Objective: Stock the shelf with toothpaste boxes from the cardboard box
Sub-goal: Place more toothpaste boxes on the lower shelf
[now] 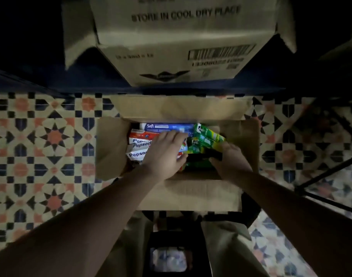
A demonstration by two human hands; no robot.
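Note:
An open cardboard box (111, 148) sits on the floor below me, holding several toothpaste boxes. White and red Pepsodent boxes (138, 145) lie at its left, a blue Safi box (169, 126) at the back, green boxes (208, 137) at the right. My left hand (165, 151) reaches into the box, fingers spread over the white and blue boxes, thumb beside the green ones. My right hand (230, 158) is in the box's right side, fingers curled round a dark and green box (201, 156). The dark shelf edge (91, 87) runs across just beyond the box.
A second cardboard carton (171, 37) printed "STORE IN COOL DRY PLACE" stands on the shelf ahead. Patterned floor tiles (41, 146) spread left and right. A dark metal frame (321, 176) crosses at the right. My legs and a dark stool are below.

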